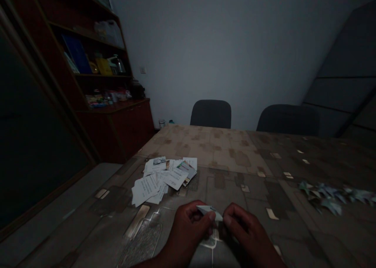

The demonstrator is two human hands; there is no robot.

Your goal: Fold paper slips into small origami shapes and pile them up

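Note:
A small folded piece of pale paper [216, 214] is held over the near part of the table. My left hand [189, 225] pinches it between thumb and fingers from the left. At its right tip, the thumb and forefinger of my right hand [243, 225] close on the paper's corner. Beyond my left hand lies a loose, overlapping pile of printed paper cards [173, 178]. Off to the right, several folded paper pieces [331, 197] sit in an uneven row. The lighting is dim, so fine folds are hard to make out.
A patterned cloth covers the table [226, 154]. Two dark chairs, one in the middle [210, 113] and one at the right [288, 119], stand at its far side. A wooden cabinet [117, 131] with filled shelves stands at the left, by a pale wall.

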